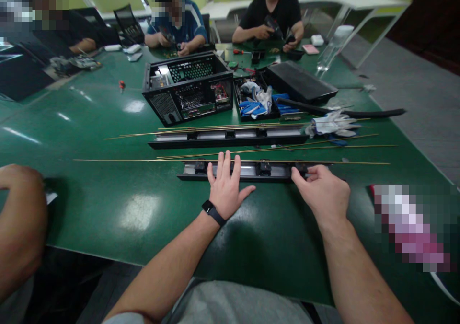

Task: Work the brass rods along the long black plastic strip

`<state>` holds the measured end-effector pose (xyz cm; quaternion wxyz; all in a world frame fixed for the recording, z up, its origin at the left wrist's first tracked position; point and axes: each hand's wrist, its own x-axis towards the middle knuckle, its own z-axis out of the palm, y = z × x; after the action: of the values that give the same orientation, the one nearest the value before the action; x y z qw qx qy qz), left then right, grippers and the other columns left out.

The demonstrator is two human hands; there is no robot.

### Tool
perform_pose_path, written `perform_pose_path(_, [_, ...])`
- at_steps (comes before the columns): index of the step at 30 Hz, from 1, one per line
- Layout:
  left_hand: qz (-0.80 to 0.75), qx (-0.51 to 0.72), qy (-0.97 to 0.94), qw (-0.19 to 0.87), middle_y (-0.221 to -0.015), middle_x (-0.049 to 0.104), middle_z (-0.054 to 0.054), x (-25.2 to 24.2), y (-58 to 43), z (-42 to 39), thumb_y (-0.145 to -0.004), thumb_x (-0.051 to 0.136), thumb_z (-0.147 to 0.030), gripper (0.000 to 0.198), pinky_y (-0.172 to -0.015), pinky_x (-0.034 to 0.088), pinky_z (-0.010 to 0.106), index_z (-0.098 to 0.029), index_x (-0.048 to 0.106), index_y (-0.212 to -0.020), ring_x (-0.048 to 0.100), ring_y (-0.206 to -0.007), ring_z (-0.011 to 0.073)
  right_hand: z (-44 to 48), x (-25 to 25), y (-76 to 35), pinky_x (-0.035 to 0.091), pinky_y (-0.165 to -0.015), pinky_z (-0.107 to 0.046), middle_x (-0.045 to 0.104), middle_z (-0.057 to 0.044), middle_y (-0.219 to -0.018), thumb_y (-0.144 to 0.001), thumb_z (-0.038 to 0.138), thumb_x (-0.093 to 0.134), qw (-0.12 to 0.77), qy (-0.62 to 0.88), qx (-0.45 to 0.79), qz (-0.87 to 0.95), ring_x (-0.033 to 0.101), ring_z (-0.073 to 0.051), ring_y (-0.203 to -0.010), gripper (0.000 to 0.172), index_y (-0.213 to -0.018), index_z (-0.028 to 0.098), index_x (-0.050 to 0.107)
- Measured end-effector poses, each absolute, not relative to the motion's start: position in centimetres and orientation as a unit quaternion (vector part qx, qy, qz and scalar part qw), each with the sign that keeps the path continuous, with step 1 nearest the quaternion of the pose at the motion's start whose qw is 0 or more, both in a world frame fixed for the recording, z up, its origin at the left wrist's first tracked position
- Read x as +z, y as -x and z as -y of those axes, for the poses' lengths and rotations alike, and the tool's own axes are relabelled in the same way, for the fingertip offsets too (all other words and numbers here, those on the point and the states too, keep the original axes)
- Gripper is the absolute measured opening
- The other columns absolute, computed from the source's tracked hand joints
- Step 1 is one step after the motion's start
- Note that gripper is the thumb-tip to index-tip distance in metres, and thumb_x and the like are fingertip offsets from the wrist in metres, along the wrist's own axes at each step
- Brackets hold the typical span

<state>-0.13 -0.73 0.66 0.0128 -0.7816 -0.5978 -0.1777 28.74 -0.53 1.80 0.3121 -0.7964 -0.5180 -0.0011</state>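
Note:
A long black channel rail with a pale inner strip and small black blocks along it lies in front of me. My left hand, a dark watch on its wrist, rests on the rail with fingers stretched out flat. At the rail's right end, my right hand pinches a small black block between thumb and fingers; part of the block is hidden. A thin brass-coloured rod runs along the rail's far edge. Farther back sits a second black rail, with more thin rods across it.
An open black computer case stands beyond the rails. Right of it are a black tray with gloves, a dark flat panel, a black tube and a clear bottle. Co-workers sit opposite; another person's arm is at left.

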Motion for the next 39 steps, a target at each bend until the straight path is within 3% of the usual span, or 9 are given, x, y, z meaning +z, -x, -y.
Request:
perform_pose_path(11, [0.596,-0.179,0.782,0.013,-0.204,0.04,0.03,0.5,0.2,0.7,-0.111,0.09,-0.064,0.103,-0.153,0.031,0.082,-0.019,0.051,-0.195,0.033,-0.194,0.0543,0.5,2.2,-29.3,0.066,-0.086,-0.054,0.082,-0.011,-0.084,-0.092,0.079,0.081,0.31,0.802,0.02,0.511,0.08,-0.038,-0.084,0.05,-0.097,0.029,0.079])
perform_pose_path(16, [0.596,-0.175,0.784,0.012,-0.205,0.038,0.031,0.7,0.2,0.7,-0.111,0.091,-0.062,0.102,-0.152,0.033,0.083,-0.018,0.052,-0.194,0.034,-0.194,0.0548,0.3,2.2,-30.6,0.065,-0.088,-0.053,0.079,-0.011,-0.079,-0.094,0.095,0.077,0.347,0.8,0.041,0.487,0.08,-0.037,-0.082,0.066,-0.094,0.029,0.08])
perform_pose_path(19, [0.597,-0.175,0.783,0.015,-0.205,0.038,0.031,0.6,0.2,0.8,-0.11,0.091,-0.062,0.104,-0.152,0.032,0.083,-0.018,0.051,-0.195,0.033,-0.194,0.0545,-0.2,1.8,-31.8,0.063,-0.08,-0.049,0.075,-0.009,-0.071,-0.099,0.103,0.066,0.383,0.802,0.074,0.453,0.077,-0.035,-0.075,0.076,-0.087,0.029,0.078])
perform_pose_path(21, [0.598,-0.176,0.782,0.017,-0.205,0.038,0.031,0.5,0.2,0.8,-0.11,0.091,-0.062,0.104,-0.153,0.031,0.083,-0.019,0.05,-0.196,0.032,-0.194,0.0543,-0.5,1.6,-32.3,0.057,-0.066,-0.045,0.069,-0.007,-0.064,-0.1,0.104,0.064,0.415,0.796,0.12,0.423,0.07,-0.031,-0.064,0.078,-0.083,0.029,0.076])
perform_pose_path(24, [0.598,-0.178,0.782,0.017,-0.205,0.038,0.031,0.4,0.2,0.8,-0.11,0.091,-0.062,0.105,-0.153,0.031,0.083,-0.019,0.049,-0.196,0.032,-0.195,0.0545,-0.9,1.8,-32.2,0.037,-0.046,-0.036,0.062,-0.002,-0.061,-0.096,0.097,0.073,0.499,0.753,0.228,0.365,0.05,-0.02,-0.047,0.07,-0.089,0.028,0.074])
perform_pose_path(27, [0.597,-0.178,0.782,0.015,-0.205,0.037,0.03,0.4,0.2,0.8,-0.111,0.09,-0.062,0.104,-0.153,0.03,0.083,-0.018,0.049,-0.196,0.031,-0.195,0.0545,-1.2,2.2,-32.0,0.023,-0.041,-0.029,0.058,0.004,-0.065,-0.085,0.087,0.09,0.551,0.699,0.334,0.312,0.038,-0.013,-0.044,0.063,-0.097,0.028,0.073])
perform_pose_path(31, [0.598,-0.179,0.781,0.014,-0.205,0.037,0.031,0.4,0.2,0.7,-0.11,0.091,-0.062,0.103,-0.152,0.032,0.082,-0.018,0.052,-0.195,0.032,-0.195,0.0548,-1.7,2.8,-32.7,0.024,-0.043,-0.025,0.052,0.008,-0.066,-0.077,0.077,0.099,0.547,0.652,0.419,0.315,0.036,-0.01,-0.047,0.059,-0.096,0.03,0.07])
perform_pose_path(39, [0.597,-0.186,0.78,0.012,-0.205,0.036,0.032,0.2,0.2,0.8,-0.11,0.092,-0.064,0.106,-0.153,0.03,0.082,-0.017,0.05,-0.195,0.03,-0.195,0.0546,-2.3,2.6,-34.2,0.021,-0.04,-0.03,0.047,0.008,-0.063,-0.089,0.079,0.099,0.566,0.624,0.424,0.332,0.034,-0.01,-0.043,0.058,-0.09,0.031,0.067])
